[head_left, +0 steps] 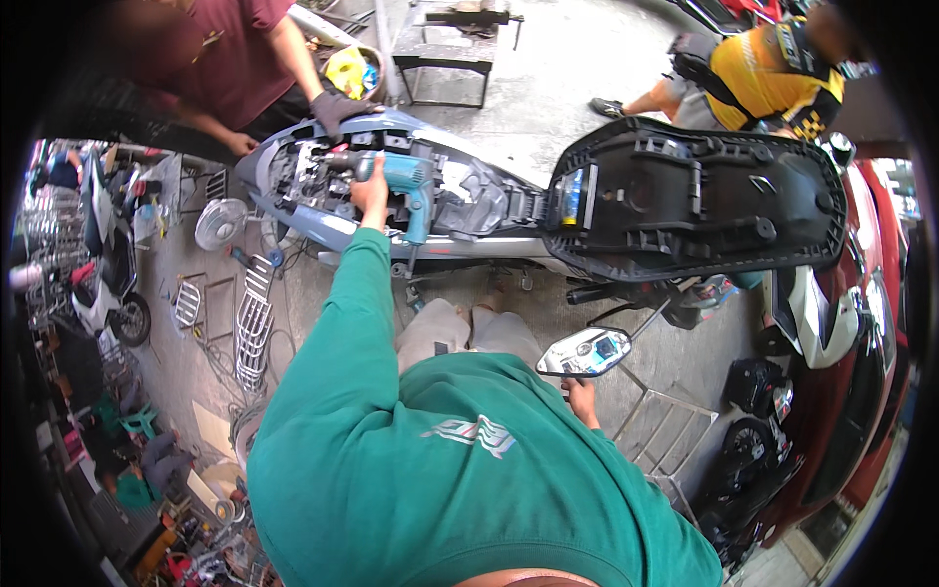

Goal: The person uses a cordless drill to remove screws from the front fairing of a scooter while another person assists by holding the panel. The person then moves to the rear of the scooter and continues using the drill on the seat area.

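A motor scooter (479, 230) stands before me with its seat (704, 196) tipped over, underside up. My left hand (372, 191) is closed on the front body of a teal power drill (411, 178), which lies across the scooter's opened rear section. The drill's grip points back toward me, and its chuck points left. My right hand (582, 401) is low at my side, just below a rear-view mirror (585, 350). Its fingers are partly hidden, so whether it touches the mirror does not show. A person's gloved hand (337, 110) rests at the far side of the rear section.
That person in maroon stands far left; another in yellow sits far right. A fan (221, 224), metal racks (254, 323) and cables lie on the floor at left. A metal frame (670, 426) lies at right, near a red car (831, 440). A metal bench (445, 59) stands behind.
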A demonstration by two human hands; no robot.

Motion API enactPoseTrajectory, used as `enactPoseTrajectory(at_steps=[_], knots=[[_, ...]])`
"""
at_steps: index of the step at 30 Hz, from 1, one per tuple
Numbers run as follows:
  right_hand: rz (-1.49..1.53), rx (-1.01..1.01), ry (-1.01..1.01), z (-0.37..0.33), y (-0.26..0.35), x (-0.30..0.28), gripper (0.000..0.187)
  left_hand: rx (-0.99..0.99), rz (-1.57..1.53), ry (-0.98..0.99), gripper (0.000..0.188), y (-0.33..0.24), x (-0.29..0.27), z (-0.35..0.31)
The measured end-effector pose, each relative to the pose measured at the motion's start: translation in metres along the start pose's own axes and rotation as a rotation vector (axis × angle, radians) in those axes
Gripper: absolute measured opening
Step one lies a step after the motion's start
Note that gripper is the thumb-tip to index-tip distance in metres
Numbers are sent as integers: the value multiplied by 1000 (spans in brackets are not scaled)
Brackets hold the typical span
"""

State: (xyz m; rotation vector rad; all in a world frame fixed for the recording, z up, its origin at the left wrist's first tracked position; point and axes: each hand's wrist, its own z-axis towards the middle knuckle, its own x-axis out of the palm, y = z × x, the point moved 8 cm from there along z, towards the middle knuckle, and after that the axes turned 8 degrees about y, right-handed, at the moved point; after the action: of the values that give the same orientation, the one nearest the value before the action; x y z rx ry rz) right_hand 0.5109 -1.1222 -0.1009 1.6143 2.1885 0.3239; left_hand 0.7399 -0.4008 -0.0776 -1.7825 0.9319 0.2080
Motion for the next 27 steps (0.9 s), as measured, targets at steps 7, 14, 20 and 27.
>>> enactPoseTrajectory(at_steps=[7,14,20,27], knots=[[-3,-133,21,-9,33,21,38,51,60,16,123,-3,-2,-4],[75,-96,-125,-69,-4,14,50,67,43,125,132,2,6,-2],[59,-97,-192,-74,-82,-8,49,22,97,199,130,-4,5,3],[254,-91,-178,-34,-123,-64,65,228,185,119,115,-21,-27,4]])
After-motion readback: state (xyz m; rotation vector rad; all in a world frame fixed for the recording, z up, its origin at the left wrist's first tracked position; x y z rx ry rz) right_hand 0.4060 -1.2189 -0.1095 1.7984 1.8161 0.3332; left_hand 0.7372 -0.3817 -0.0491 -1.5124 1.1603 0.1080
